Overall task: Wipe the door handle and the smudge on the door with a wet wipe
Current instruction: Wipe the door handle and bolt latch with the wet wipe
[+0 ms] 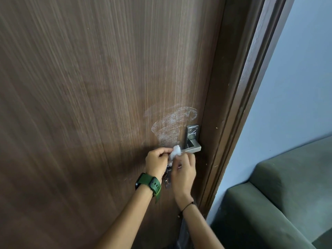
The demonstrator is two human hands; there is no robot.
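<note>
A brown wooden door (89,87) fills the view. A whitish smudge (170,123) spreads across it just left of and above the silver lever handle (193,139). My left hand (157,161) and my right hand (184,174) meet just below the lever's left end, both pinching a crumpled white wet wipe (175,152) that touches the lever. The left wrist wears a green watch. Keys (167,178) hang below the handle, mostly hidden between my hands.
The dark door frame (239,105) runs down the right of the door. A pale blue wall (296,87) and a dark green sofa (269,203) lie to the right.
</note>
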